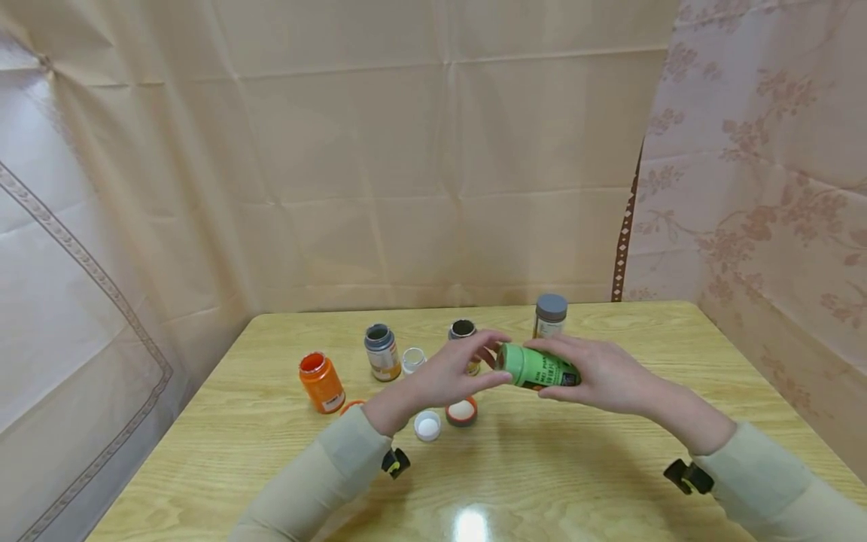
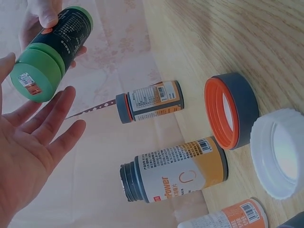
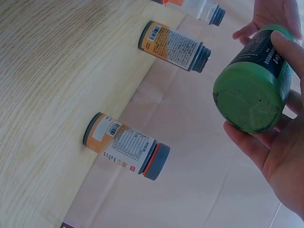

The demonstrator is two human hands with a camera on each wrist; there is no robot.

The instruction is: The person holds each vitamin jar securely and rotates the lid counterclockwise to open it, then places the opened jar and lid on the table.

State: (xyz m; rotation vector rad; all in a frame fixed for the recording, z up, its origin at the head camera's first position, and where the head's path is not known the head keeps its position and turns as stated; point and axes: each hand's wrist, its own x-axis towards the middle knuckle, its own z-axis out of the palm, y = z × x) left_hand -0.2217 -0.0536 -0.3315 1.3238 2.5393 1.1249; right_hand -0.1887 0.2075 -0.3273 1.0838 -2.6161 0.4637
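Note:
My right hand [image 1: 603, 376] grips a green bottle [image 1: 544, 369] with a dark label and holds it tilted above the table. Its thumb lies across the label in the right wrist view, and the scuffed green base [image 3: 247, 99] faces that camera. The left hand [image 1: 450, 369] is spread around the bottle's green cap [image 2: 40, 71], which is on the bottle. In the left wrist view, the left fingers [image 2: 54, 121] are loosely extended, with thumb and fingertips right at the cap's edge.
On the wooden table [image 1: 223, 452] stand an uncapped orange bottle [image 1: 323, 385], uncapped grey-necked bottles [image 1: 383, 352] [image 1: 463, 328], a small white bottle [image 1: 414, 359] and a grey-capped bottle [image 1: 550, 316]. A white cap [image 1: 427, 427], a dark cap with orange lining [image 1: 462, 412] and a partly hidden orange cap [image 1: 353, 406] lie nearer.

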